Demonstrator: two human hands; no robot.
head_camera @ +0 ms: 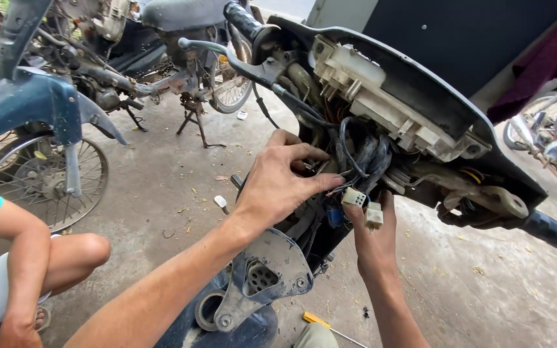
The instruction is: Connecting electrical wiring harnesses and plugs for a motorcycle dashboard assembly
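Connectors (363,206) between both hands' fingers: left (277,183) pinching wires (362,158), right (374,238) gripping one plug.

Two small white plastic connectors (363,206) hang on thin wires at the frame's centre, one just at four o'clock of the other, below the black cable bundle (363,158).

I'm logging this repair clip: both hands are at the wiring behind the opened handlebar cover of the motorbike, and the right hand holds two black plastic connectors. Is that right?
Not quite. The head view shows the connectors in the right hand are white, not black. The rest holds: the left hand and the right are both at the wiring behind the opened handlebar cover.
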